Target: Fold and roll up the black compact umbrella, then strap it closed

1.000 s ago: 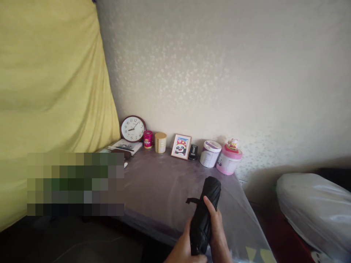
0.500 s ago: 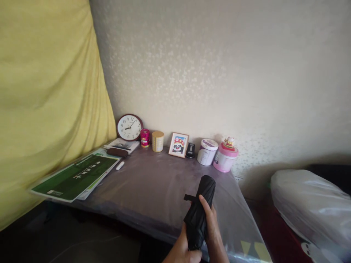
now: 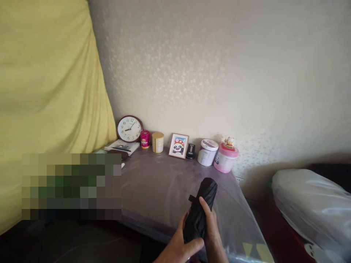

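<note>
A black folded umbrella is held over the front edge of the table, tilted with its top away from me and slightly right. My left hand wraps round its lower part, thumb lying across the fabric. Along the right side, my right hand grips higher up, its thumb pressed on the folds. A short black strap sticks out to the left near the middle. The umbrella's lowest end is hidden by my left hand.
Along the wall stand a clock, a pink can, a yellow-lidded tin, a panda picture frame, a white tub and a pink-lidded jar with a figurine. A plastic-wrapped bundle lies right. The left table area is pixelated.
My left hand has shifted its hold, its thumb now laid across the umbrella's lower part. The umbrella's upper end has moved slightly right and down.
</note>
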Tool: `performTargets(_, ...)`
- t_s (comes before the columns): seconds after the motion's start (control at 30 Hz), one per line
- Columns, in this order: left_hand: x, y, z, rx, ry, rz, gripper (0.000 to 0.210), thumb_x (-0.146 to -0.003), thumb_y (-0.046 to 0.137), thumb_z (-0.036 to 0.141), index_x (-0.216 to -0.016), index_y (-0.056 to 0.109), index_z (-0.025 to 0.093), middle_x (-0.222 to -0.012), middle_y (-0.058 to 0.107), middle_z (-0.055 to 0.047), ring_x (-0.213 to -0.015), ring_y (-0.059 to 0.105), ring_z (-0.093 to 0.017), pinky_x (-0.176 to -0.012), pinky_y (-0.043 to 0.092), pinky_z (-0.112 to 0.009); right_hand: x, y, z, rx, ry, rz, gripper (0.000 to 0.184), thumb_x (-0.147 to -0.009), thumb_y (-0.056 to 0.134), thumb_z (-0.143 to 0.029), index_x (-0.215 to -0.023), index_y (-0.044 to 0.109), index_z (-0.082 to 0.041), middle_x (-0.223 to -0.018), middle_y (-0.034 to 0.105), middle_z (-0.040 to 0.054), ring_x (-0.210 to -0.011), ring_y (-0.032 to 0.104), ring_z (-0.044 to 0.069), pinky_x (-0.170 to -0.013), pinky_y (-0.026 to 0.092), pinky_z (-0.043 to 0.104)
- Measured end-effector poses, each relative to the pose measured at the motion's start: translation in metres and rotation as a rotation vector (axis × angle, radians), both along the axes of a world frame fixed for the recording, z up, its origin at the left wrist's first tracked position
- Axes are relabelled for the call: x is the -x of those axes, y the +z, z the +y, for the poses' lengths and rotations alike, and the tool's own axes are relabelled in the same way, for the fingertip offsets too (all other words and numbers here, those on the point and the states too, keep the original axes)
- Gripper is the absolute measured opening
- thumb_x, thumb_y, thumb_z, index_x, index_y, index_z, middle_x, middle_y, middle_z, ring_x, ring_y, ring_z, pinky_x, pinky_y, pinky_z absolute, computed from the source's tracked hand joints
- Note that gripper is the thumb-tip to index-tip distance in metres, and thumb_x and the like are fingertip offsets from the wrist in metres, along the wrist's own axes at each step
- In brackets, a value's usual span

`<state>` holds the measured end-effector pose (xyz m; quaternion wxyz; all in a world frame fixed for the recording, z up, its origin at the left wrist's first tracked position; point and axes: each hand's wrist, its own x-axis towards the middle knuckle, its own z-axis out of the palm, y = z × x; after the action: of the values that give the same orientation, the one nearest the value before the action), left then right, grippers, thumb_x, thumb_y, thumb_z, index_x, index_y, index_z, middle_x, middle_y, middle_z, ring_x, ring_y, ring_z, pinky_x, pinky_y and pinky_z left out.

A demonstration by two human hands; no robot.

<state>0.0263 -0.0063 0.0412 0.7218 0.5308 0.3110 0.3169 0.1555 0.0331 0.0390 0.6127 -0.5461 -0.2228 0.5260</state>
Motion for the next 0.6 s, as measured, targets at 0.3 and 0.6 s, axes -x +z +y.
performTargets(0.3,-0.005,-0.031,0.007,-0.383,0.212,0.278,0.089,-0.073,0.056,0.026,-0.141,-0.002,0.020,-0.136,0.041,-0.014,-0.109,0.055,-0.022,-0.090,0.046,-0.035,-0.001,-0.011,0.005,-0.060,-0.028,-0.102,0.056,-0.061,0.072,-0.047,-0.104,0.057,-0.015,-0.081,0.071,0.0029,-0.078,0.066,0.023,-0.068,0.053,0.031)
performTargets(0.6,0.009,0.003,0.016,-0.320,0.214,0.429,0.085,-0.071,0.058,0.035,-0.141,0.012,0.017,-0.143,0.031,-0.008,-0.131,0.030,-0.023,-0.108,0.027,-0.037,0.004,-0.014,0.006,-0.023,-0.093,-0.023,0.056,-0.060,0.071,-0.048,-0.101,0.060,-0.012,-0.077,0.070,0.0035,-0.071,0.066,0.022,-0.064,0.052,0.030)
